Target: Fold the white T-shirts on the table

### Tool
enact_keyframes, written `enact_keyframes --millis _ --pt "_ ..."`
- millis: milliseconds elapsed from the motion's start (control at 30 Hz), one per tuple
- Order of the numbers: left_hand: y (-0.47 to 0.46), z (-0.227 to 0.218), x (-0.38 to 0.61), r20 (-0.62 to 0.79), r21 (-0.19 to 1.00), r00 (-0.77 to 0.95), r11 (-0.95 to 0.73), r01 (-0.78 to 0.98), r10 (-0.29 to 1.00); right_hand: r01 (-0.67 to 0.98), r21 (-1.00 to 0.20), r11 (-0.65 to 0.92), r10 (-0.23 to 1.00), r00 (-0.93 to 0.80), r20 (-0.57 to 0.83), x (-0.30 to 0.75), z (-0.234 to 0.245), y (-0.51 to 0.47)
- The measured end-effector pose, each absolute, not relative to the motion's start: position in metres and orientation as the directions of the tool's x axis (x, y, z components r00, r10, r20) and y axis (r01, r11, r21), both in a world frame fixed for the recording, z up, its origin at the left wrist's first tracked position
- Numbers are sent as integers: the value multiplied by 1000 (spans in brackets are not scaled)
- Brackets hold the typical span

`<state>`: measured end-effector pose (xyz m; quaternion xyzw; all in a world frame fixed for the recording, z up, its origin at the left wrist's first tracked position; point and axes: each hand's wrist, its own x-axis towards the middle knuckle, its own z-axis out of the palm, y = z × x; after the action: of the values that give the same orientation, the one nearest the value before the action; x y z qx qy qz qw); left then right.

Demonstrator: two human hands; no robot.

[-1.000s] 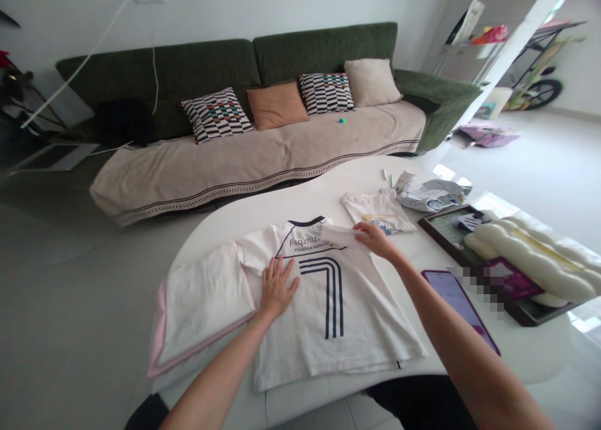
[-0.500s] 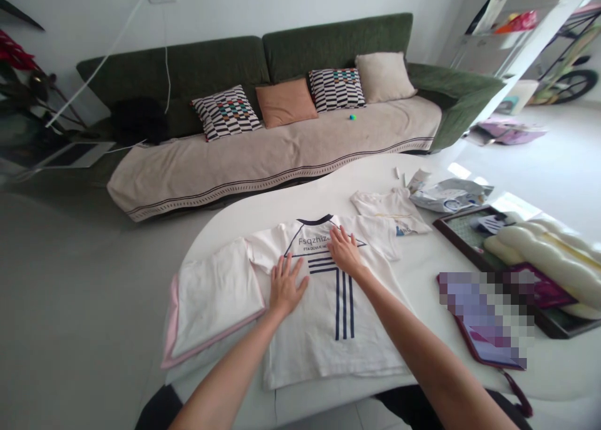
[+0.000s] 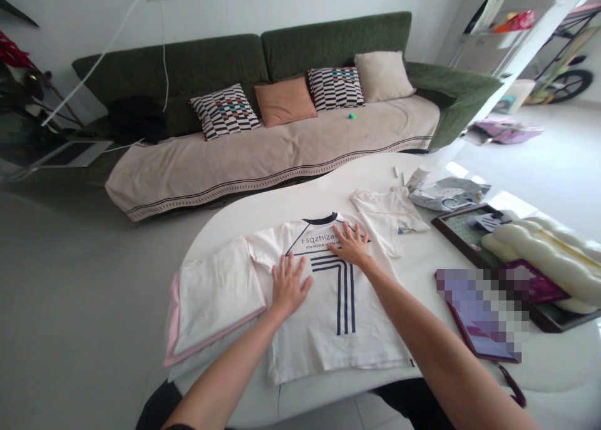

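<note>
Both hands lie flat on a white shirt [image 3: 338, 305] spread on the white table [image 3: 263, 214]. The left hand [image 3: 288, 285] presses palm down, fingers spread and gripping nothing, just left of the big navy 7 [image 3: 342, 289] printed on the cloth. The right hand [image 3: 351, 244] rests ahead of it, up near the dark collar [image 3: 320, 219] and over the printed lettering, fingers also spread wide and empty. The shirt runs from under both palms back toward the person, its hem reaching the near edge of the table.

Just left of the left hand sits a folded white garment with a pink border [image 3: 213, 295], touching the shirt's sleeve. Beyond the right hand, a little to its right, lies a smaller white shirt [image 3: 389, 211], and past that some crumpled wrapping [image 3: 446, 195]. Further right of the right forearm are a phone [image 3: 479, 320] and a dark tray [image 3: 462, 226] with a pale cushion [image 3: 539, 255] on it. A green sofa [image 3: 282, 61] stands behind the table.

By my judgement this is smoothing: it goes best with flat palms sliding outward from the middle, 1 hand anchoring the cloth while the other sweeps, so creases move to the edges rather than bunch under the print.
</note>
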<state>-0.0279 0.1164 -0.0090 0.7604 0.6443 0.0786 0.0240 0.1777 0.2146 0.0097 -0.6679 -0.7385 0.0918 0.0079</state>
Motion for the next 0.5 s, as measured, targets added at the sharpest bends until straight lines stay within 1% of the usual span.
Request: enact_keyframes --millis 100,167,200,267,333,400,500 --pt "104 -12 -15 44 159 118 -123 980 992 969 -174 178 982 -186 -30 155 21 169" --pt "97 -9 -7 -12 178 131 -127 976 991 942 -215 257 964 -267 -14 142 19 127" --pt "96 -5 -5 -48 188 156 -144 972 987 935 -233 269 959 -281 -23 138 16 106" --pt "102 6 -7 -108 204 217 -192 960 970 938 -247 243 964 -262 -45 137 6 70" --pt "119 18 -20 -129 196 233 -206 959 964 947 -239 215 971 -233 -46 143 -3 47" --pt "141 27 -43 -134 150 168 -148 978 977 950 -226 214 974 -226 -28 152 -8 39" --pt "169 28 -82 -198 82 7 9 997 980 957 -214 196 979 -204 -15 160 -9 43"
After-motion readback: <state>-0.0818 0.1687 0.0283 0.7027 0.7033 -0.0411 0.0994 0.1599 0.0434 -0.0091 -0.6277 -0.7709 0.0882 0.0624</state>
